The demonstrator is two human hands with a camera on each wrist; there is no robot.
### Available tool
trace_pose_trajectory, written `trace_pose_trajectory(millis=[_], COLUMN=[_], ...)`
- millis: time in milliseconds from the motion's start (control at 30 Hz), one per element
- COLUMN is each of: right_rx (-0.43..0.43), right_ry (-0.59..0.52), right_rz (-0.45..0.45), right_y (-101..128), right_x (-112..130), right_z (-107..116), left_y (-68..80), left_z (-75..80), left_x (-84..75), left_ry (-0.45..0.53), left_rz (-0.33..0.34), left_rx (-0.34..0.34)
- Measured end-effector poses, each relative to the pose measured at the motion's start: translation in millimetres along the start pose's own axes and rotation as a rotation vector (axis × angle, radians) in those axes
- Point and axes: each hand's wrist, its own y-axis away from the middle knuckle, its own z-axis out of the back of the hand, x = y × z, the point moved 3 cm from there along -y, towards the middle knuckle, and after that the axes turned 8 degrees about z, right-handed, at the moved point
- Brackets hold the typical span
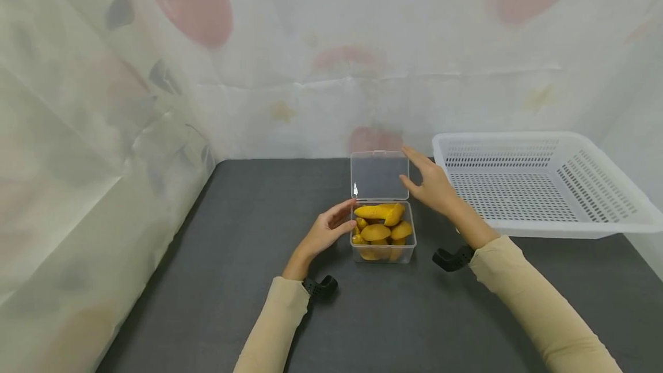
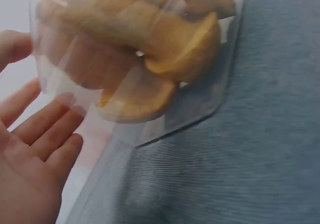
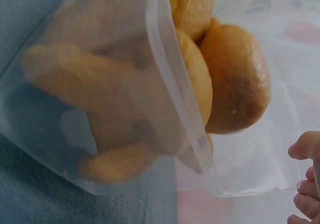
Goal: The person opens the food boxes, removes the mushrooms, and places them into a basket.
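A clear plastic box point(image 1: 384, 253) stands on the dark table, filled with several yellow mushrooms point(image 1: 376, 232). Its hinged clear lid point(image 1: 380, 176) is raised at the far side. At the box's left wall is my left hand point(image 1: 325, 232), its fingertips touching or close to the plastic and its thumb spread apart. My right hand point(image 1: 431, 186) is at the right edge of the raised lid, with index finger near the top corner and thumb lower down. In the right wrist view, the thumb point(image 3: 306, 145) shows beside the lid edge; contact is hard to tell.
A white perforated basket point(image 1: 518, 226) sits at the right rear of the dark table point(image 1: 248, 304). Patterned cloth point(image 1: 290, 27) hangs behind the table and along its left side. Each wrist bears a black strap point(image 1: 321, 286).
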Motion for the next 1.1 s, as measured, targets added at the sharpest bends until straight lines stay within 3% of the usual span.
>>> trace_pose_trajectory(millis=[267,467,733,1100], right_rx=[-0.114,-0.181,-0.055,0.018], right_ry=[-0.023,-0.092,-0.334,-0.471], right_rz=[-0.003,0.004,-0.042,-0.045], right_y=[27.0,42.6,52.9,58.3], right_x=[7.1,16.0,21.7,19.1], right_z=[-2.8,-5.2,-11.7,-15.1], left_y=[-6.0,-7.8,-9.9,-5.3], left_z=[9.5,9.3,8.5,5.4], left_x=[3.4,6.3,6.6,-0.5], left_ry=[-0.018,-0.012,-0.009,-0.003], left_rz=[0.073,0.037,0.014,0.002], left_rx=[0.018,0.023,0.025,0.027])
